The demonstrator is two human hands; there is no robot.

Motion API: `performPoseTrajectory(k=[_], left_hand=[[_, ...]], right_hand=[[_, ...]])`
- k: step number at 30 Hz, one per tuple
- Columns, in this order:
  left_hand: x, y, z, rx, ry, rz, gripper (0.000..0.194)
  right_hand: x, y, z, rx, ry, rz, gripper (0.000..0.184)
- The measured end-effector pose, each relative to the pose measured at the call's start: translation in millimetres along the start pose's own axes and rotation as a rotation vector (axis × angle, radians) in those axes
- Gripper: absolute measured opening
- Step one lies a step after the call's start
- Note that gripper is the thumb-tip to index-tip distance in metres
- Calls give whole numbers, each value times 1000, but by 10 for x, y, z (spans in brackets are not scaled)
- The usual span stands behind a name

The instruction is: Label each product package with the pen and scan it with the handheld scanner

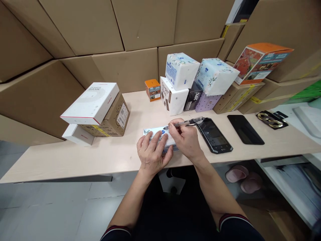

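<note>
My right hand point(187, 139) pinches a clear-barrelled pen point(187, 122), its tip down at the top of a small tissue pack point(152, 130). The pack is white and pale blue and lies on the table near its front edge. On top of it rests my left hand point(153, 152), fingers spread and pressing flat, thumb along the near side. Both hands cover much of the pack. Just right of my right hand lies a rugged black handheld device point(215, 135), with the pen's back end above its corner.
At left, a white power bank box point(91, 102) lies on a brown carton point(116, 117) beside a small white box point(79, 134). Behind stand a small orange box point(152, 90) and stacked tissue packs point(182, 70). A black phone point(245, 130) lies right. Large cartons point(125, 68) wall the back.
</note>
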State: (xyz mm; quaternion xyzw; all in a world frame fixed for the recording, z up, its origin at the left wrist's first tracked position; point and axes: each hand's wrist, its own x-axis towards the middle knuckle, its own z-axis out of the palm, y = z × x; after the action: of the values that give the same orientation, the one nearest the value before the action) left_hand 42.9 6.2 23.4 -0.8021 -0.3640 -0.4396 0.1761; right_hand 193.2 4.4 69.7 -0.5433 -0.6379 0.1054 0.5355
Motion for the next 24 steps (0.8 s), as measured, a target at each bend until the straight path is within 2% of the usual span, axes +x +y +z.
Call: performPoseTrajectory(k=[2,5,7,8,10,14,16,19,24], left_hand=[[-2,-1,-3,-2,-13,-3,41],[2,-16,-1,-5,-16,-1,40],[11,-30,11,1,-9,4,39],[15,-37,21,9,-5,4,39],[20,-46,46,29,6,-2,39],[0,-45,100,52,32,-23,43],[-23,-42,112,41,59,-28,46],[-56,-43,106,8,98,-28,43],[-71,-51,105,4,98,-32,29]], right_hand=[[-27,11,8,133,73,57,20],[-76,119,-28,305,267,129,22],[-109,261,-110,255,358,124,23],[-124,342,-168,167,364,99,24],[-156,493,-297,-106,246,18,27],[-212,628,-459,-637,-226,-53,48],[-229,632,-446,-786,-358,-48,54],[-234,648,-357,-873,-404,-62,52],[-238,703,-268,-844,-411,-67,47]])
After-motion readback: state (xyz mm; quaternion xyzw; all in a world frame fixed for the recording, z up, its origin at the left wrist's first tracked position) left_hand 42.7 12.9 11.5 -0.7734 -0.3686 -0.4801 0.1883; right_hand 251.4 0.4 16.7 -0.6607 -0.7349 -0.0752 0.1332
